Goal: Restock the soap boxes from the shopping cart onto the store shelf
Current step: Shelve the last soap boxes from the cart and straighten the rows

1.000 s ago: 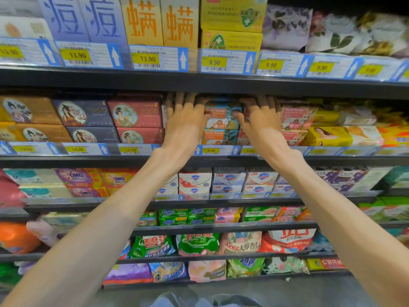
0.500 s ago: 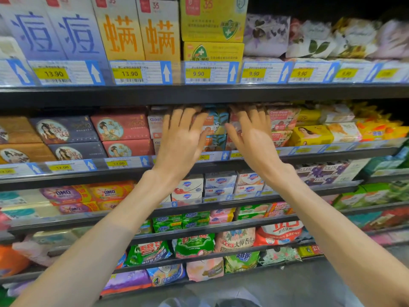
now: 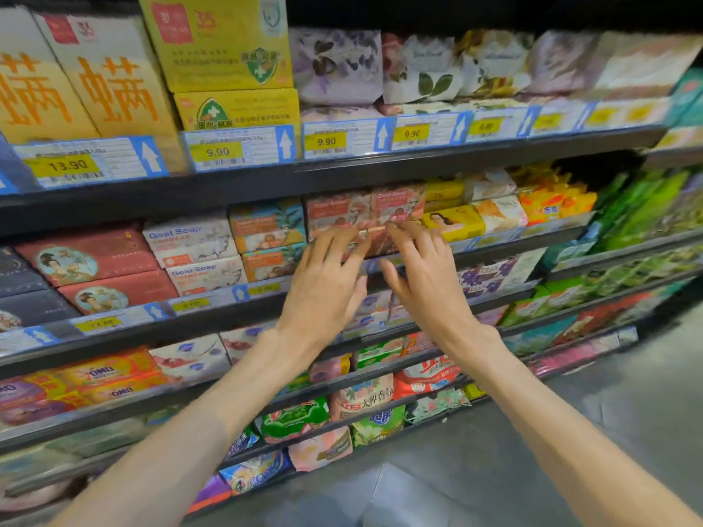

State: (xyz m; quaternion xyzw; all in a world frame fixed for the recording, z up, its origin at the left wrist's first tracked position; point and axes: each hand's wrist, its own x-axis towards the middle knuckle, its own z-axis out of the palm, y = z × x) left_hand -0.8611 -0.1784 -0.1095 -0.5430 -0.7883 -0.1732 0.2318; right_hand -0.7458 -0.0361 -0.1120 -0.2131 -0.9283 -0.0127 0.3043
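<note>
So, scene: a person stands at a soap aisle with both arms reaching up to the second shelf (image 3: 494,247) from the top.
Left hand (image 3: 323,283): palm toward the shelf, fingers spread and loose, tips resting on the pink soap boxes (image 3: 338,213); not clamped on anything I can see.
Right hand (image 3: 430,283): same deal, fingers fanned apart, tips on the pink box front (image 3: 397,201) at about 12 o'clock from the knuckles.
Where the soap is: the pink "Goat Soap" boxes sit stacked on that shelf, right behind both hands. The shopping cart isn't in view at all.
Step, my guess: squaring up or pushing the pink stack back into its slot.
What could go wrong: the boxes are stacked two high near the shelf lip, so an uneven shove from one hand could tip the top row forward and off the edge. Push too far sideways and they'd crowd the yellow boxes (image 3: 452,222) at 3 o'clock or the orange-and-teal ones (image 3: 266,222) at 9 o'clock.
Readable writing: "Goat Soap" in blue on the white boxes (image 3: 190,237) further toward 9 o'clock; price tags (image 3: 217,151) above read 13.90 and 9.90, one below left looks like 12.00; "OMO" on packs (image 3: 102,370) lower left.
Too blurry: the fine print on most labels, can't tell.
</note>
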